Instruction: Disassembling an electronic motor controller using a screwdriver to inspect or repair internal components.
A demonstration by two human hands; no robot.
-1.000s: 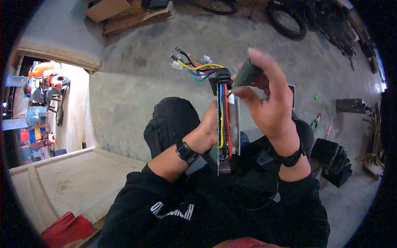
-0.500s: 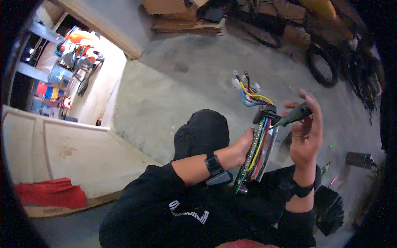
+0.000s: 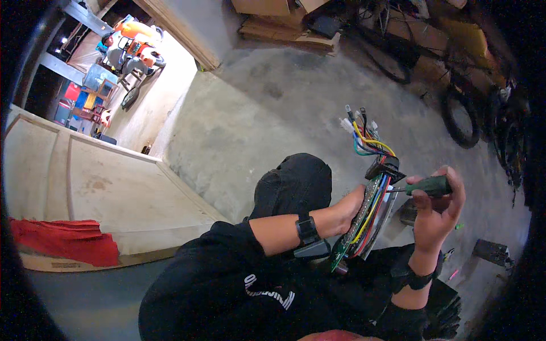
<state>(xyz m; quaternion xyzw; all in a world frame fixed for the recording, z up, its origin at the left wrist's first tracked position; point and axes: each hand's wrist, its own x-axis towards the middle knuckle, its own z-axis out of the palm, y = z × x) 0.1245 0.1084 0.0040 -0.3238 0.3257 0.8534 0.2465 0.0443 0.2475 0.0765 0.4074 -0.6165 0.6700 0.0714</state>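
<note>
Green circuit board (image 3: pixel 359 219) partly hides the left hand (image 3: pixel 342 212).

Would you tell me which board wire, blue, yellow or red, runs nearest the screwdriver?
The red wire, outermost toward the screwdriver; the yellow wire and blue wire lie nearer the left hand.

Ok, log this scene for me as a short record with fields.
Left hand: gripping the circuit board from the left
Right hand: holding a green-handled screwdriver
Screwdriver: shaft pointing left toward the board's upper end; tip contact unclear
Wires: yellow, red, blue and others, along the board and fanning out past its upper end
Left side: red cloth on a pale panel
Upper right: tyre on the floor
</note>
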